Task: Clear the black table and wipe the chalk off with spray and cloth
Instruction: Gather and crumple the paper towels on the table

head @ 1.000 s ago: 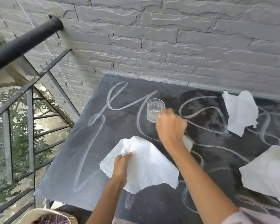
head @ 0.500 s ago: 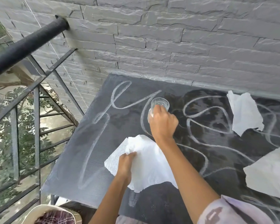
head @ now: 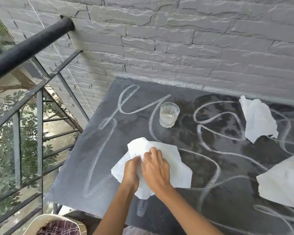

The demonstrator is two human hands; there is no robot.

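Fingers (head: 152,154) of the right hand (head: 157,170) and left hand (head: 130,173) curl into the white cloth (head: 178,168), bunching it on the bench (head: 75,175). The right hand has let go of the glass (head: 169,115), which now stands apart behind. Clearing seems incomplete, and the chalk lines (head: 98,155) remain unwiped.

Home balcony: metal railing (head: 29,106), stone-clad wall (head: 176,39)
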